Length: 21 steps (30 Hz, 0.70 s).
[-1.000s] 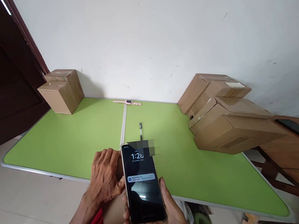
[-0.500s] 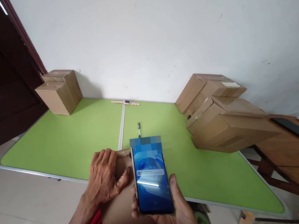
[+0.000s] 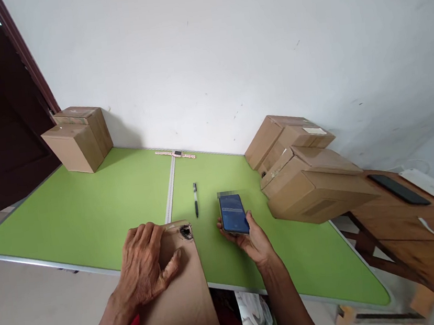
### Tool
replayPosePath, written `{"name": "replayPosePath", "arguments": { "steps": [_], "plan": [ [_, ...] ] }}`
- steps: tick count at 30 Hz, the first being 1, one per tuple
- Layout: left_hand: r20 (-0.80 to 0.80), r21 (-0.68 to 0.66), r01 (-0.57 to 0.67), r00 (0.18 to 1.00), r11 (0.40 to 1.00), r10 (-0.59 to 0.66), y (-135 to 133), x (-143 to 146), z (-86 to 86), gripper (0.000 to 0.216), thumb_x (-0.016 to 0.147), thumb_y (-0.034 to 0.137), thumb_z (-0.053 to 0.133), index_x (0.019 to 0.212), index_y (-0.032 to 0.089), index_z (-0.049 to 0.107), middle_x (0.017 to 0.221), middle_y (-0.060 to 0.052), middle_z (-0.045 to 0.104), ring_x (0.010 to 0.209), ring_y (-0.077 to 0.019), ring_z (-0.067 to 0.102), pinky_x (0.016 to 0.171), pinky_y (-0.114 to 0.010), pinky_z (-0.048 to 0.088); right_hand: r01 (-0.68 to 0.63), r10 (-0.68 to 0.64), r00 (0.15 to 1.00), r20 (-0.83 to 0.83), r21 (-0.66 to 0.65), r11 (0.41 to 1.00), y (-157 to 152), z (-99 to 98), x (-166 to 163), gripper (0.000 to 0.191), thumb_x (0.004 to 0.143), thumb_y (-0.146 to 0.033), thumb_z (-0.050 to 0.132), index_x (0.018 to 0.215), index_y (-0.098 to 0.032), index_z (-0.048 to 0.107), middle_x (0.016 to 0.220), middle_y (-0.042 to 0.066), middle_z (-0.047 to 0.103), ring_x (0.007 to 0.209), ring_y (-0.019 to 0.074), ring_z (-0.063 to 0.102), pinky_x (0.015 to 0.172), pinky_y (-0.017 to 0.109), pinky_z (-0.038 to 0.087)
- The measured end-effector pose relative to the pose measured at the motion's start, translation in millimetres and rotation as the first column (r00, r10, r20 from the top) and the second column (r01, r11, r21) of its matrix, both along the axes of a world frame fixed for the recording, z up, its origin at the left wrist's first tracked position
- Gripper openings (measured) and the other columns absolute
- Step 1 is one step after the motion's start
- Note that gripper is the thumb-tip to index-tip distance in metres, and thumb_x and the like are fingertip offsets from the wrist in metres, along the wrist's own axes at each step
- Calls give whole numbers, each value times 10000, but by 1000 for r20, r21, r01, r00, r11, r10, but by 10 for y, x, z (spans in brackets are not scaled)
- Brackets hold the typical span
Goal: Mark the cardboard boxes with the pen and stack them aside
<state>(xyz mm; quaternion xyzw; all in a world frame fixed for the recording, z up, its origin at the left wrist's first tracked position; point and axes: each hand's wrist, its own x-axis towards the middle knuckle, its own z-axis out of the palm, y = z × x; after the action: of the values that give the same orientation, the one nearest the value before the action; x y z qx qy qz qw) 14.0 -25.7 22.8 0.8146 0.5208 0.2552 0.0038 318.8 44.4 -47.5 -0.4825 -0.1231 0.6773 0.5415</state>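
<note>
My right hand grips a phone with a lit blue screen, held low over the green table, arm stretched forward. My left hand lies with fingers spread on the top of a brown cardboard box that rests against the table's near edge. A black pen lies on the table just left of the phone.
Two stacked cardboard boxes stand at the table's far left corner. A pile of several boxes sits at the right. A wristwatch lies by the wall. A wooden side table at right holds a dark phone and a white cable.
My right hand has carried the phone forward and down from in front of me to just above the table. The left hand stayed on the box.
</note>
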Motion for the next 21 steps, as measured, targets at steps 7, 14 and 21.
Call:
{"name": "replayPosePath", "arguments": {
  "steps": [7, 14, 21],
  "plan": [
    [23, 7, 13, 1000, 1000, -13, 13, -7, 1, 228, 999, 423, 571, 1032, 199, 550, 931, -67, 616, 865, -283, 582, 843, -444, 417, 14, -16, 999, -42, -52, 999, 113, -119, 26, 546, 1102, -530, 369, 1099, -127, 739, 920, 162, 825, 853, 273, 808, 937, 485, 628],
    [16, -9, 0, 1000, 1000, 0, 0, -30, -19, 251, 1006, 451, 554, 1027, 202, 540, 943, -76, 607, 879, -292, 573, 844, -447, 414, 60, -63, 997, -38, -68, 996, -27, -101, 62, 451, 1109, -466, 377, 1212, -166, 698, 966, 122, 829, 909, 268, 807, 975, 526, 624],
    [17, 14, 5, 1000, 1000, -5, -8, -34, -6, 248, 1008, 440, 552, 1027, 192, 551, 933, -77, 607, 862, -288, 569, 846, -445, 412, 144, -145, 989, 0, -79, 986, -363, -22, 27, 338, 1074, -423, 495, 1193, -151, 656, 963, 117, 781, 952, 245, 786, 1033, 428, 622]
  ]
}}
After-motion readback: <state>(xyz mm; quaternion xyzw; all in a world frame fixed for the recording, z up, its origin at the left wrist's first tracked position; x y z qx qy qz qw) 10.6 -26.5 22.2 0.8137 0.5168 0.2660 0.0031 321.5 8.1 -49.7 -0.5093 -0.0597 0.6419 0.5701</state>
